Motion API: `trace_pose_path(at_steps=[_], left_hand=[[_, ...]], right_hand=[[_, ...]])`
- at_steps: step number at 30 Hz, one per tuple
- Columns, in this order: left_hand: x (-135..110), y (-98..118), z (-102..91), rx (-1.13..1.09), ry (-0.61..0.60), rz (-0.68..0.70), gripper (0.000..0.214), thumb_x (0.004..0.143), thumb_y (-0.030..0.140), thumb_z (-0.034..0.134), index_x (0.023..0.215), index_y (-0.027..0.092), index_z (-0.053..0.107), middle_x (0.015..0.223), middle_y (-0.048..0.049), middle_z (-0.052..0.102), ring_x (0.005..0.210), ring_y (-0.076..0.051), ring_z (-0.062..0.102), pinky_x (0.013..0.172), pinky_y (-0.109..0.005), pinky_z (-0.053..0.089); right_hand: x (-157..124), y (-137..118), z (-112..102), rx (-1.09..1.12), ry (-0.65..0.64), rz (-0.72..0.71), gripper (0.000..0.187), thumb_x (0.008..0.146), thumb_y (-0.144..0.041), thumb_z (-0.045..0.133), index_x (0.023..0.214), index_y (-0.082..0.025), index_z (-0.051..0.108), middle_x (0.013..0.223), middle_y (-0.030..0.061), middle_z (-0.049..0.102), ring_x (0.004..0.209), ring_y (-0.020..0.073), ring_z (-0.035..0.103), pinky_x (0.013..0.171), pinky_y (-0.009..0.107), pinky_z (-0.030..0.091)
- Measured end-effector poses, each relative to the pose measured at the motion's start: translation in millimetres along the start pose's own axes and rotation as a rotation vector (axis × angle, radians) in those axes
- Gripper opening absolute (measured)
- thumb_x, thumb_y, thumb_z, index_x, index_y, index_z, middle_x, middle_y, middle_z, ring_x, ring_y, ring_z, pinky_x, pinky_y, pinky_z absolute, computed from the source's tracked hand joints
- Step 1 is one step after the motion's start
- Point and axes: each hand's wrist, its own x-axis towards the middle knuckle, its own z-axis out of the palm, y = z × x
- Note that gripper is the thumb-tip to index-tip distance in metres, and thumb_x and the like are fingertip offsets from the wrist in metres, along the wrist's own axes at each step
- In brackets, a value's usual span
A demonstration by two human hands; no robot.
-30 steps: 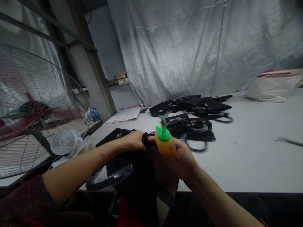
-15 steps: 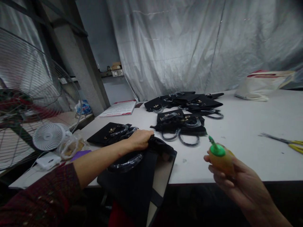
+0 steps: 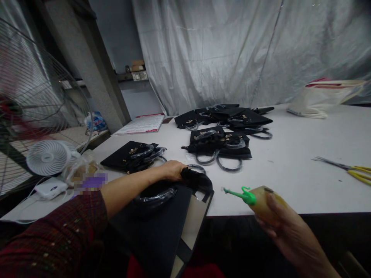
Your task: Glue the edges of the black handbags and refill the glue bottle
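Note:
My left hand point(image 3: 173, 170) is closed on the top edge of a black handbag point(image 3: 162, 227) that hangs over the near edge of the white table point(image 3: 290, 177). A plastic-wrapped handle point(image 3: 155, 197) of the bag lies just below that hand. My right hand point(image 3: 285, 227) grips a yellow glue bottle point(image 3: 262, 200) with a green nozzle point(image 3: 239, 193), tipped sideways so the nozzle points left toward the bag. The bottle is held in front of the table edge, a hand's width right of the bag.
Piles of black handbags point(image 3: 220, 144) lie mid-table, another one point(image 3: 133, 154) at left. Yellow-handled scissors point(image 3: 344, 168) rest at the right. A white bag point(image 3: 321, 98) sits at the far right. A small white fan point(image 3: 48, 156) and a large floor fan point(image 3: 31, 104) stand left.
My right hand pulled the glue bottle away from the bag to the right and down, then tipped it from upright to sideways. My left hand stayed on the bag.

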Motion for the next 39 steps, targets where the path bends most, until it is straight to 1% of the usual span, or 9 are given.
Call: trace_pose_path(at_steps=[3,7,9,12,15,19,29,34,39], left_hand=[[1.0,0.8,-2.6,0.026,-0.026,-0.007,0.020,0.081,0.043,0.074,0.093,0.028,0.078,0.085,-0.0007,0.077,0.082,-0.019,0.070,0.066,-0.023,0.042],[8.8,4.7,-5.6,0.090,-0.024,-0.031,0.029,0.081,0.048,0.071,0.094,0.024,0.080,0.089,-0.0085,0.078,0.088,-0.026,0.071,0.071,-0.028,0.046],[14.2,7.6,-6.4,0.112,-0.016,-0.051,0.033,0.081,0.052,0.070,0.093,0.023,0.080,0.090,-0.0108,0.078,0.092,-0.027,0.071,0.075,-0.029,0.047],[22.2,12.4,-6.8,0.135,-0.010,-0.083,0.043,0.078,0.058,0.070,0.094,0.020,0.080,0.092,-0.0131,0.078,0.095,-0.029,0.071,0.079,-0.031,0.050],[28.4,17.1,-6.1,0.159,-0.005,-0.113,0.053,0.074,0.064,0.071,0.097,0.017,0.079,0.097,-0.0168,0.077,0.097,-0.033,0.071,0.080,-0.034,0.052],[32.2,21.0,-4.0,0.187,0.006,-0.134,0.054,0.075,0.063,0.068,0.100,0.016,0.078,0.101,-0.0195,0.077,0.099,-0.035,0.071,0.079,-0.036,0.053],[28.9,23.5,-3.9,0.187,0.020,-0.154,0.048,0.076,0.058,0.069,0.099,0.016,0.078,0.097,-0.0184,0.077,0.099,-0.034,0.071,0.081,-0.035,0.053],[27.4,25.0,-4.0,0.176,0.026,-0.156,0.047,0.077,0.056,0.069,0.098,0.016,0.078,0.096,-0.0185,0.077,0.098,-0.034,0.071,0.080,-0.035,0.053],[27.3,25.7,-3.8,0.164,0.028,-0.168,0.046,0.076,0.055,0.071,0.098,0.015,0.078,0.095,-0.0185,0.077,0.098,-0.034,0.070,0.083,-0.036,0.053]], right_hand=[[3.7,2.1,-4.5,-0.177,-0.029,-0.151,0.062,0.059,-0.062,0.088,0.103,-0.023,0.066,0.078,0.0007,0.067,0.057,0.0151,0.060,0.039,0.020,0.047],[6.6,2.5,-9.1,-0.455,0.057,-0.426,0.054,0.065,-0.066,0.081,0.096,-0.023,0.066,0.084,0.0027,0.069,0.068,0.0207,0.065,0.053,0.029,0.058],[7.9,4.1,-10.4,-0.563,0.114,-0.547,0.053,0.068,-0.067,0.078,0.097,-0.024,0.065,0.085,0.0031,0.069,0.072,0.0221,0.066,0.058,0.030,0.059],[11.2,7.5,-12.4,-0.672,0.183,-0.656,0.053,0.072,-0.070,0.073,0.099,-0.026,0.063,0.088,0.0036,0.068,0.074,0.0236,0.065,0.062,0.034,0.058],[15.8,8.1,-13.5,-0.800,0.211,-0.762,0.050,0.077,-0.071,0.069,0.098,-0.026,0.062,0.081,0.0026,0.065,0.065,0.0212,0.060,0.056,0.032,0.052],[21.4,4.4,-11.1,-0.919,0.171,-0.938,0.045,0.081,-0.067,0.068,0.095,-0.024,0.063,0.068,-0.0003,0.059,0.055,0.0164,0.052,0.050,0.029,0.044],[30.8,-2.6,-5.0,-0.961,-0.042,-1.096,0.019,0.091,-0.045,0.064,0.094,-0.026,0.061,0.078,0.0012,0.062,0.060,0.0160,0.055,0.057,0.029,0.046],[29.0,-5.7,-7.5,-0.998,-0.125,-1.103,0.012,0.092,-0.037,0.063,0.093,-0.024,0.061,0.072,-0.0016,0.057,0.054,0.0128,0.050,0.050,0.025,0.042],[25.2,-11.4,-7.1,-1.013,-0.237,-1.123,0.007,0.094,-0.029,0.059,0.089,-0.024,0.059,0.071,-0.0022,0.054,0.055,0.0114,0.049,0.050,0.025,0.041]])
